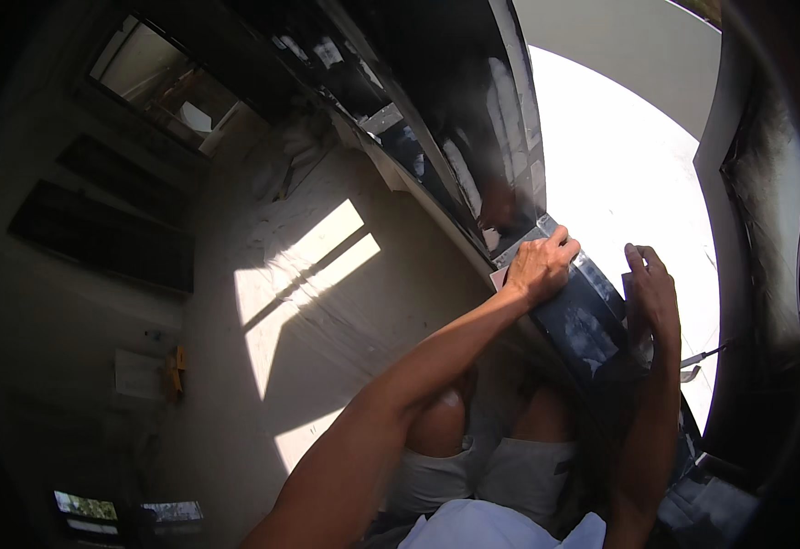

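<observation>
A dark frame (575,340) with whitish filler patches runs beside my knees. My left hand (539,265) is closed over its upper edge, fingers bent round the metal-looking rim. A small pinkish flap (499,277) sticks out by that hand's wrist side; whether the hand holds it, I cannot tell. My right hand (654,291) is on the sunlit outer side of the frame, with a thin, stiff-looking dark sheet (632,306) pinched between thumb and fingers. Its far side is hidden.
A tall dark post (510,101) with filler smears rises ahead. A dark door (757,247) with a handle (703,355) stands at the right. Sunlit plastic sheeting (327,311) covers the floor. Dark boards (98,233) and an orange tool (177,371) lie at the left.
</observation>
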The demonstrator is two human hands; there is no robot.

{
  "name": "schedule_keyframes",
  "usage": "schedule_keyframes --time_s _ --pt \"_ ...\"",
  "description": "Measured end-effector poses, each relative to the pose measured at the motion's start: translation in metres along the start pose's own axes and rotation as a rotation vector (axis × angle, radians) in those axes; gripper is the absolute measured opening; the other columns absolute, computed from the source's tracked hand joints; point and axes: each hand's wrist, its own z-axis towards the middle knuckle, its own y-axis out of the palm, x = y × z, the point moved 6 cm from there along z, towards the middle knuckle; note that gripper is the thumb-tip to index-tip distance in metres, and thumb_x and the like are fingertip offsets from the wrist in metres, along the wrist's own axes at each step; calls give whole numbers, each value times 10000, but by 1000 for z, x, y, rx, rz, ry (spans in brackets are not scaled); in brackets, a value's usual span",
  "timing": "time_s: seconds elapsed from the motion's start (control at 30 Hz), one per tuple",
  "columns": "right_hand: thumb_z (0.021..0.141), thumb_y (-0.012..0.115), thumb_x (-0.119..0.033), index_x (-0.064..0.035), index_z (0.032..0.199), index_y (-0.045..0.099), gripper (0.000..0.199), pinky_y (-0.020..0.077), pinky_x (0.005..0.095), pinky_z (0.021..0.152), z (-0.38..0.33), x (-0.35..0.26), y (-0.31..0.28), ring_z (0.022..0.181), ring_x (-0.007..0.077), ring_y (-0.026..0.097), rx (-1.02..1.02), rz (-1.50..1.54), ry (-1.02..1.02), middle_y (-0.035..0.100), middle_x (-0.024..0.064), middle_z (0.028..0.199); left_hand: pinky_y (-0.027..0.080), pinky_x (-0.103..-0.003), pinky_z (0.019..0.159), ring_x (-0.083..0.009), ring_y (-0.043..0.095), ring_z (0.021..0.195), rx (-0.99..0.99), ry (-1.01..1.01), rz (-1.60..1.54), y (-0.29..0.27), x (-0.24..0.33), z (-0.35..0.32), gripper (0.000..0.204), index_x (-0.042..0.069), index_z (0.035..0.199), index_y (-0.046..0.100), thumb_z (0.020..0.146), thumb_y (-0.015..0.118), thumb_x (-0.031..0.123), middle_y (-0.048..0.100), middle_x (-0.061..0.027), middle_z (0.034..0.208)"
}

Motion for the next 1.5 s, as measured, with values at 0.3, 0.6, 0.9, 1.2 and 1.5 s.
schedule_keyframes --time_s 0.3,0.6,0.9,1.2,1.5 --pt "804 728 -70 67 1345 526 594 550 306 643 -1 44 -1 718 180 680 -142 318 -220 720 120 888 566 -511 686 -390 683 727 98 -113 -43 3 -2 -2 138 73 887 678 795 580 98 657 -132 989" --pt "876 800 -276 21 1016 725 337 519 258 597 21 32 -11 673 114 646 -88 162 -371 715 81 814 539 -510 720 -389 676 803 92 -170 -74 3 -5 5 118 91 877 659 829 552 94 647 -94 1007" --pt "860 784 -271 -7 980 744 293 527 340 695 17 -3 26 712 162 672 -150 -122 -214 729 102 803 526 -544 704 -412 668 749 80 -185 -128 -2 -14 -2 128 57 918 617 847 512 76 622 -143 986" --pt "839 786 -274 -29 926 761 261 511 382 689 46 -22 70 685 219 659 12 -306 -381 717 126 759 491 -517 672 -413 641 775 241 -236 -355 -14 -23 3 124 61 918 587 831 510 18 627 -143 943" --pt "847 773 -265 -23 991 766 282 531 388 675 60 -25 86 722 299 698 115 -429 -532 740 170 842 483 -477 697 -378 619 759 387 -169 -623 -14 -25 -2 99 13 845 545 791 481 -40 616 -150 830"
